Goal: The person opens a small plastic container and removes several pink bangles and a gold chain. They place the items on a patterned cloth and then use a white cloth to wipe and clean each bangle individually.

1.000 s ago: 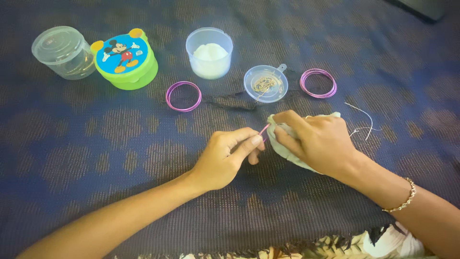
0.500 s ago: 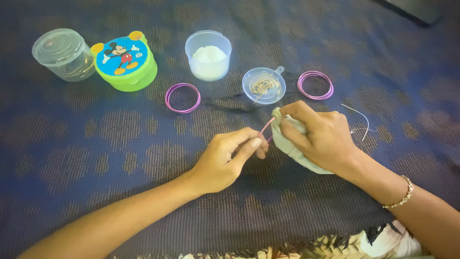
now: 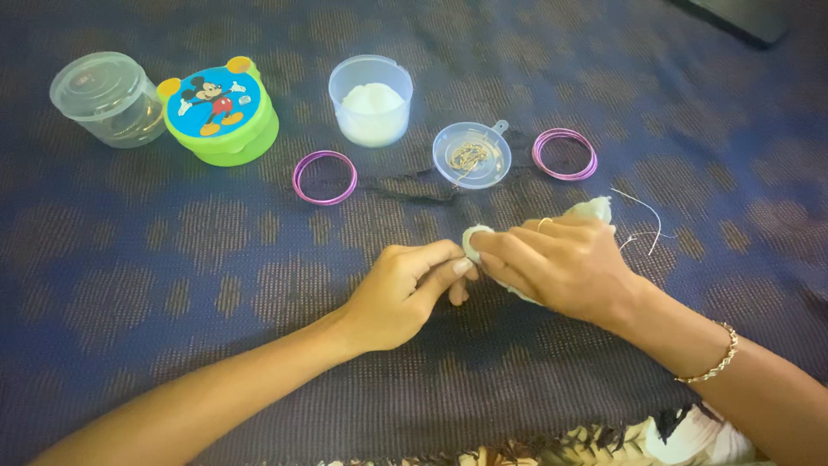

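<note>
Head view: a pale cloth (image 3: 483, 237) is pinched by the right hand (image 3: 561, 263) at centre; the left hand (image 3: 405, 289), at its 9 o'clock, is pinched too, its object hidden. Wiping seems underway; a steady grip is next needed. Purple bangles (image 3: 325, 177) lie at 11 o'clock.

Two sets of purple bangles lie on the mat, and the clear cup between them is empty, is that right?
Not quite. The head view shows the clear cup holds something white. The two sets of purple bangles do lie on the mat, with the cup between them and farther back.
</note>
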